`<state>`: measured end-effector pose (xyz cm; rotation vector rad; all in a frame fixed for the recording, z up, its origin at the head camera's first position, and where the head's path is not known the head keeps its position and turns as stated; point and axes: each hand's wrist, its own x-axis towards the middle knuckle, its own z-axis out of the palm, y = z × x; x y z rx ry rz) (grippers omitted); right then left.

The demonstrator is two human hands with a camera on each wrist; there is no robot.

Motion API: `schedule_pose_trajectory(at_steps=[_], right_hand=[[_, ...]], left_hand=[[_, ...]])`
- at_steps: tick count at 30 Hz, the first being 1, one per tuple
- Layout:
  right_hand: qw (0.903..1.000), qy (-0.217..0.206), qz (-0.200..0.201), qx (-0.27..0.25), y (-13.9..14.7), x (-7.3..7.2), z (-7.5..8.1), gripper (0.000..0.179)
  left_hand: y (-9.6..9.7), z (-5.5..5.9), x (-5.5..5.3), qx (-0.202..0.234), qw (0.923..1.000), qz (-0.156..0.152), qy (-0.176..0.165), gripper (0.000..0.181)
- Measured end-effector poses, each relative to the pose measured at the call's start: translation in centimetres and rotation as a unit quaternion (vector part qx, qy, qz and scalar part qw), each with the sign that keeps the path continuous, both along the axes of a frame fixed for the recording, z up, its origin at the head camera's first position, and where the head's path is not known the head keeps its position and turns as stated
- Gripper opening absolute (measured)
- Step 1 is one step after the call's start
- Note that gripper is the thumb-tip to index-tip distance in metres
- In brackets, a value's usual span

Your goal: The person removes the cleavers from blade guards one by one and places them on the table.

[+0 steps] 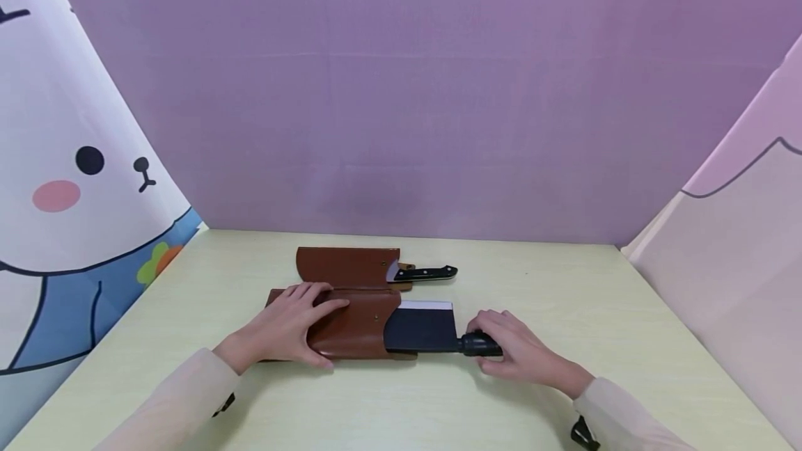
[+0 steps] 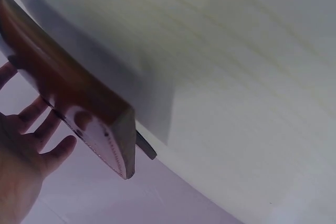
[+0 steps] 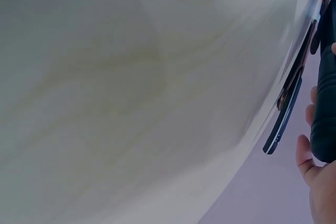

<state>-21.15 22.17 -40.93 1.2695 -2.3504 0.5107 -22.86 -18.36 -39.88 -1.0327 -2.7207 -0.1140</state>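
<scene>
A cleaver with a dark blade [image 1: 420, 329] and a pale edge strip lies partly inside a brown leather sheath [image 1: 354, 329]. Its black handle [image 1: 481, 344] points right, and my right hand [image 1: 519, 348] holds it with curled fingers. Across the left part of this sheath rests my left hand [image 1: 285, 326], fingers spread, the thumb at the near edge. The left wrist view shows those spread fingers [image 2: 60, 150] against the sheath [image 2: 68, 87]. In the right wrist view the handle [image 3: 324, 114] sits against my right hand [image 3: 323, 192]. The covered part of the blade is hidden.
Just behind lies a second brown sheath [image 1: 344, 264] with a smaller knife, whose riveted black handle [image 1: 432, 273] sticks out to the right. Everything rests on a pale wood-patterned table [image 1: 551, 284]. A purple backdrop [image 1: 401, 103] stands along the far edge, with printed cloth panels [image 1: 81, 242] at the sides.
</scene>
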Motion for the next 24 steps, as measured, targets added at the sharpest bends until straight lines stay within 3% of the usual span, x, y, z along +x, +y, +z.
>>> schedule_pose_trajectory(at_steps=[24], right_hand=[[1.0,-0.006,0.002,-0.004,1.5,0.3,0.1,0.041]], left_hand=[[-0.6,-0.3,-0.1,0.003,1.0,0.0,0.007,0.098]])
